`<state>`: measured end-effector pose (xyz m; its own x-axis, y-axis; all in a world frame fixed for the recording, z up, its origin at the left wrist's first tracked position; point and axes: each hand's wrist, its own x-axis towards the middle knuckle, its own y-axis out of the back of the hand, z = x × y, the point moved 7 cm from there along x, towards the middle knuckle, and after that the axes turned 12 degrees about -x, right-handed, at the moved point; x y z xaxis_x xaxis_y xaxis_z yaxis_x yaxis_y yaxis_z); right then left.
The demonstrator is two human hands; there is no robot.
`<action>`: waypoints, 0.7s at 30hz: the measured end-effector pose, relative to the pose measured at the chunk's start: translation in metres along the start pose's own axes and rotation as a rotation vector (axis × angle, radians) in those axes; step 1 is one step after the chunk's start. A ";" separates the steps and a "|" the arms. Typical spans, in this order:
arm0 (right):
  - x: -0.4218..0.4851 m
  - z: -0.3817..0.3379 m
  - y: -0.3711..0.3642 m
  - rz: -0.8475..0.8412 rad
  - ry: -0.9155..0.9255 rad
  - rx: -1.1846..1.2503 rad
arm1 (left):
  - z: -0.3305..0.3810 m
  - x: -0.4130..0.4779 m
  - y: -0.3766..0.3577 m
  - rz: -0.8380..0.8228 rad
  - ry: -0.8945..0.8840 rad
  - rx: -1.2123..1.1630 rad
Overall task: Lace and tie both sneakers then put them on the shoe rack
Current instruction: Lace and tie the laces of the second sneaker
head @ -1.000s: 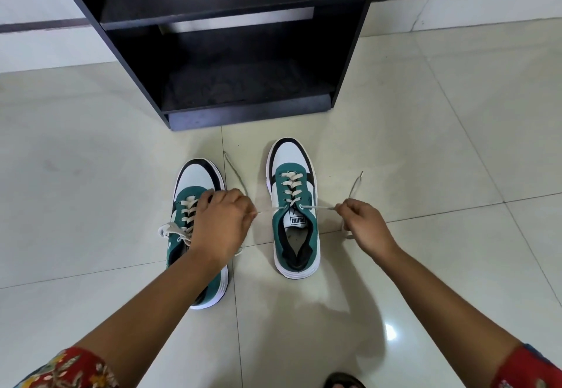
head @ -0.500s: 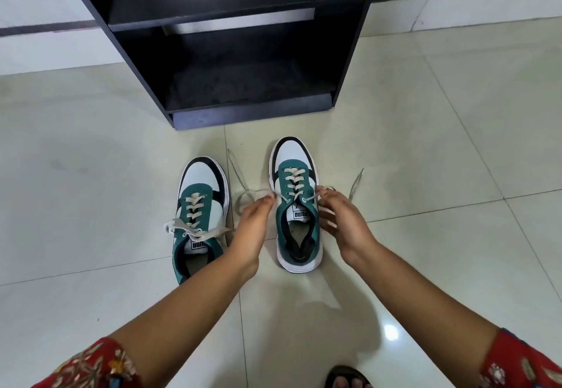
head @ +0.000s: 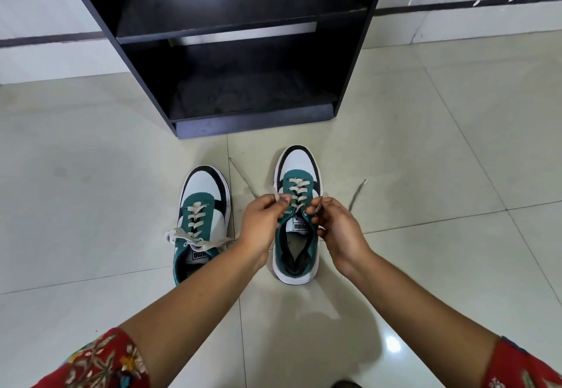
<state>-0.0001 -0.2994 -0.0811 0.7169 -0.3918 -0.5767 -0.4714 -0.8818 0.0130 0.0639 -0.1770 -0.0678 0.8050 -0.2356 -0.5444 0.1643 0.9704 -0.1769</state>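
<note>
Two green, white and black sneakers stand side by side on the tiled floor, toes toward the shoe rack [head: 252,126]. The left sneaker [head: 202,205] is laced, and its cream lace ends lie loose across the tongue. Over the tongue of the right sneaker [head: 299,171], my left hand [head: 261,223] pinches the left lace end and my right hand [head: 337,229] pinches the right one. Both loose lace tails [head: 355,194] trail out onto the floor on either side of the shoe.
The black shoe rack has an open bottom shelf and another shelf above it, both dark inside. A white wall with a dark stripe [head: 456,7] runs behind it. A dark object [head: 346,384] shows at the bottom edge of the frame.
My hands were spread wide, pulling the right sneaker's lace taut. They have come together over its tongue, still holding the lace ends, which have gone slack.
</note>
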 end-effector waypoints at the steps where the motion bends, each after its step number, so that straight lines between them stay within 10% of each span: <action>1: 0.000 0.000 -0.001 -0.006 -0.005 0.009 | 0.002 -0.001 0.000 -0.011 -0.039 -0.012; 15: 0.006 0.013 0.000 -0.058 -0.070 0.047 | -0.012 0.017 0.018 -0.030 -0.033 -0.016; 21: -0.004 -0.045 -0.004 -0.075 0.395 -0.528 | 0.028 -0.010 -0.009 -0.448 -0.494 0.212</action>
<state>0.0220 -0.3063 -0.0420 0.9196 -0.3027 -0.2503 -0.1699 -0.8812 0.4413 0.0705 -0.1821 -0.0377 0.7902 -0.6128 -0.0109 0.6084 0.7865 -0.1063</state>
